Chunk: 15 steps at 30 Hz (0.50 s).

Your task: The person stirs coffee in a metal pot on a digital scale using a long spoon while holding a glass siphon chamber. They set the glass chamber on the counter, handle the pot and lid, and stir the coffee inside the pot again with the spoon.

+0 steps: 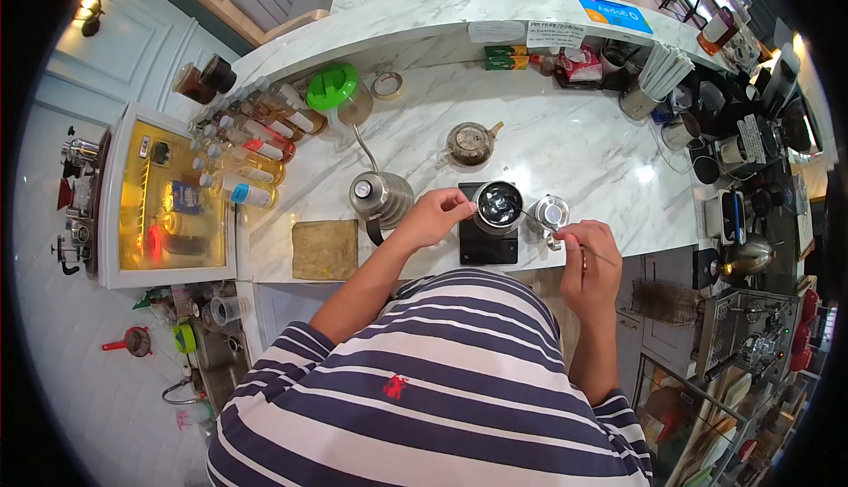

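Observation:
A round metal cup [500,205] with a dark, shiny inside stands on a black digital scale [488,252]. My left hand [440,217] is closed in a pinch at the cup's left rim; whether it grips a handle there I cannot tell. My right hand [590,253] is closed around a thin spoon [541,222], whose far end reaches into the cup. Just right of the cup is a small lidded metal pot [551,211], under the spoon's handle. A steel gooseneck kettle [382,196] stands left of my left hand. Behind the cup sits a glass teapot [471,143].
A folded brown cloth [325,250] lies at the counter's front left. Several syrup bottles [256,147] and a green-lidded jug [332,88] line the left side. A roll of tape [387,86] lies farther back. Straws [662,72] stand in a holder at the right.

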Each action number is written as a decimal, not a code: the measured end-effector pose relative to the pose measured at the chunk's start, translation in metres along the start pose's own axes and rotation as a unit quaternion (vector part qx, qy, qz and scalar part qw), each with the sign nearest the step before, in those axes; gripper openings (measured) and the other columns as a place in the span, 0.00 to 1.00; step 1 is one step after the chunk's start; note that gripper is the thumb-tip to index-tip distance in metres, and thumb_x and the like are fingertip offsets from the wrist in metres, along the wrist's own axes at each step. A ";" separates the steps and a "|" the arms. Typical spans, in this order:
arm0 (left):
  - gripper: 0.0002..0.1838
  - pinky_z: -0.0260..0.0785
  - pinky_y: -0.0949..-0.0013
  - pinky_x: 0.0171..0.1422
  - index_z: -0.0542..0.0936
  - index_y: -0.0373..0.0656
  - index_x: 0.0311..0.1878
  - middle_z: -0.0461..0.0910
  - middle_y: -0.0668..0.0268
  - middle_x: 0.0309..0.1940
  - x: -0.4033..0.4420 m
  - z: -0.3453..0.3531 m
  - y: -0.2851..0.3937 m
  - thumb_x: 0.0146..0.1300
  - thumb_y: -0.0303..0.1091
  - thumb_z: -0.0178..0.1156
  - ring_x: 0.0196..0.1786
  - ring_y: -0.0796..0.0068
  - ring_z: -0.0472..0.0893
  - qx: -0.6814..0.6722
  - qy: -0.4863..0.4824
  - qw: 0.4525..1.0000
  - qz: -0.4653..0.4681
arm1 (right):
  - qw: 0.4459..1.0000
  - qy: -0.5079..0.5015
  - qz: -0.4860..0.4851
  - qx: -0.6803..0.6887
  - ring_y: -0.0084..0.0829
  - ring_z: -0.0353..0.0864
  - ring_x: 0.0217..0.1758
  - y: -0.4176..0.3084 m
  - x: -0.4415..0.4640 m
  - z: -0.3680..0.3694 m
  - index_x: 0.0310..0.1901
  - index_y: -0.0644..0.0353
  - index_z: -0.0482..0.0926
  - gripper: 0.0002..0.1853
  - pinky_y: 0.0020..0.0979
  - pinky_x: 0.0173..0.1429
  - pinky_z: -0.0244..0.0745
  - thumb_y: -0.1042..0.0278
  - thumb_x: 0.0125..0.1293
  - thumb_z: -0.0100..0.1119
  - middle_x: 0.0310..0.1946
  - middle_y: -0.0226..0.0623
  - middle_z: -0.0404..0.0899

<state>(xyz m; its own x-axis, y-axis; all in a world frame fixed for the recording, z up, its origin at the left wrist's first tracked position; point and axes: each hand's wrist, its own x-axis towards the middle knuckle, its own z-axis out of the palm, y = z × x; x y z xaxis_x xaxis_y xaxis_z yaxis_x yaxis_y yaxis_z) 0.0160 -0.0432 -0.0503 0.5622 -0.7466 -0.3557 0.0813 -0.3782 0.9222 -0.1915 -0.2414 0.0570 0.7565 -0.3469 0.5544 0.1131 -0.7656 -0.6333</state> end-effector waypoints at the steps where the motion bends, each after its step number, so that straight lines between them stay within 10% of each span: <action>1: 0.10 0.71 0.74 0.49 0.83 0.40 0.41 0.83 0.73 0.34 0.000 0.000 0.000 0.75 0.37 0.64 0.40 0.84 0.78 0.003 0.003 1.000 0.000 | 1.000 -0.009 -0.015 0.003 0.44 0.82 0.40 -0.001 0.000 0.000 0.38 0.63 0.84 0.04 0.39 0.48 0.77 0.82 0.65 0.64 0.35 0.37 0.85; 15: 0.13 0.69 0.72 0.41 0.84 0.39 0.40 0.80 0.74 0.28 0.003 0.002 -0.006 0.72 0.41 0.67 0.33 0.84 0.74 0.015 0.031 0.999 0.033 | 1.000 -0.011 0.024 0.007 0.43 0.81 0.40 -0.003 0.000 0.011 0.38 0.64 0.84 0.03 0.39 0.48 0.77 0.82 0.66 0.63 0.35 0.37 0.85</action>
<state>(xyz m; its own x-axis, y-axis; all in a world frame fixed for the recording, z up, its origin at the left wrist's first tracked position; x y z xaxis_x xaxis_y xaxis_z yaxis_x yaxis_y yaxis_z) 0.0156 -0.0441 -0.0570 0.6157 -0.7354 -0.2831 0.0185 -0.3457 0.9382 -0.1848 -0.2330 0.0528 0.7753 -0.3712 0.5110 0.0851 -0.7403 -0.6669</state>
